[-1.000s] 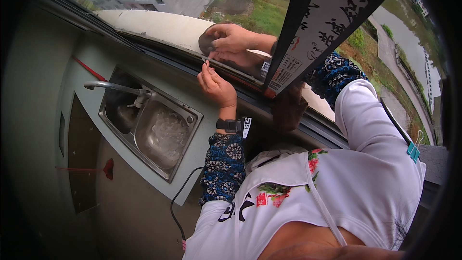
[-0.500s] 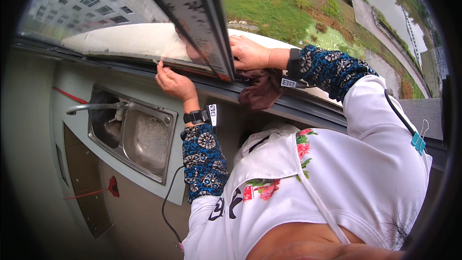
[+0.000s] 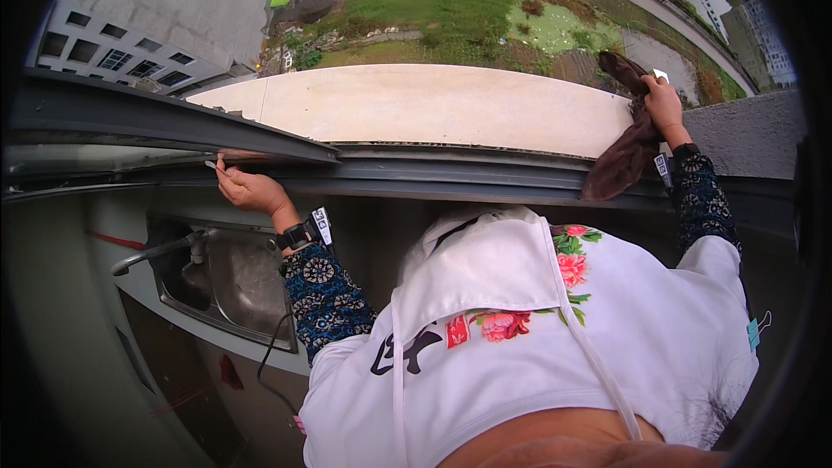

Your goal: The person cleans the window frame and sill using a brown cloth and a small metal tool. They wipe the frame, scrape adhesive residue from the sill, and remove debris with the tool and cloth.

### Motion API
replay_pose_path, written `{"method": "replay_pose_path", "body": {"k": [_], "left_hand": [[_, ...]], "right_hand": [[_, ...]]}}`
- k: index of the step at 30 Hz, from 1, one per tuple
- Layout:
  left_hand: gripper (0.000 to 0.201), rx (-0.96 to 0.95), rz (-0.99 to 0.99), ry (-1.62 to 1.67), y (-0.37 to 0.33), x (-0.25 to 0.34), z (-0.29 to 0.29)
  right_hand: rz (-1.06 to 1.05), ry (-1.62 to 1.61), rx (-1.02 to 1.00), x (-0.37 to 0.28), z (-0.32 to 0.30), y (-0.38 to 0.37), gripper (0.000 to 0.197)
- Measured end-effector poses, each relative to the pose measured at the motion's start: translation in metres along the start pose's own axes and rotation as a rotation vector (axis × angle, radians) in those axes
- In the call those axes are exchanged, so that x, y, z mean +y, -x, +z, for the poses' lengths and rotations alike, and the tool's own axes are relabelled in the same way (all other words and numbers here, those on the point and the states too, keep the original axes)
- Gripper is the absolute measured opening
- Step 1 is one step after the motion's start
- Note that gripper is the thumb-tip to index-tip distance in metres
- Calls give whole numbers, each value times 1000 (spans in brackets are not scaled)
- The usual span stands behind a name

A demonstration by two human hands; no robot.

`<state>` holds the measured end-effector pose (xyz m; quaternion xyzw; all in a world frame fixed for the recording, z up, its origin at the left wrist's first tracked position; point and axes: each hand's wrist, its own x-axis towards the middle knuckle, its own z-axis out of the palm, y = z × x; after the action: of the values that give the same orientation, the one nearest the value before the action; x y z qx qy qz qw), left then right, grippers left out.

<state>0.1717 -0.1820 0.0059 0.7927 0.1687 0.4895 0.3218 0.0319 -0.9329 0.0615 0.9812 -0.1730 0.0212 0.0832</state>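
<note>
My left hand (image 3: 253,191) is at the inner side of the dark grey window sash (image 3: 186,128), on the left. Its thumb and fingertips pinch a small, thin pale piece (image 3: 211,164); whether this is fixed to the sash I cannot tell. Far to the right, my right hand (image 3: 664,108) grips a brown cloth (image 3: 628,143) that hangs down over the ledge and the window track. A bit of something white (image 3: 660,75) shows beside its fingers. Between the hands runs the grey window track (image 3: 459,175).
Outside the track lies a pale ledge (image 3: 416,104), with a drop to grassy ground (image 3: 407,0) beyond. A rough grey wall (image 3: 750,130) bounds the right. At lower left are a steel sink (image 3: 251,277) and a curved tap (image 3: 152,253). A black cable (image 3: 264,373) hangs by the counter.
The sash has moved left, baring the ledge. My left hand has gone left and slightly down with it. The right hand has moved far right, now gripping the cloth that lay on the track.
</note>
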Motion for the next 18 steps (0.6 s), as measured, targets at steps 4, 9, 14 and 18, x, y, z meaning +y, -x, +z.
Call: {"method": "replay_pose_path", "body": {"k": [4, 9, 14, 18], "left_hand": [[34, -5, 22, -24, 1, 4, -1], [33, -2, 30, -30, 2, 8, 0], [32, 18, 57, -2, 4, 2, 2], [32, 32, 99, 17, 5, -8, 5]], "right_hand": [[187, -957, 180, 36, -22, -16, 35], [63, -1738, 92, -49, -113, 11, 35], [-285, -1939, -57, -237, -140, 12, 33], [-589, -1472, 20, -395, -108, 32, 31]]}}
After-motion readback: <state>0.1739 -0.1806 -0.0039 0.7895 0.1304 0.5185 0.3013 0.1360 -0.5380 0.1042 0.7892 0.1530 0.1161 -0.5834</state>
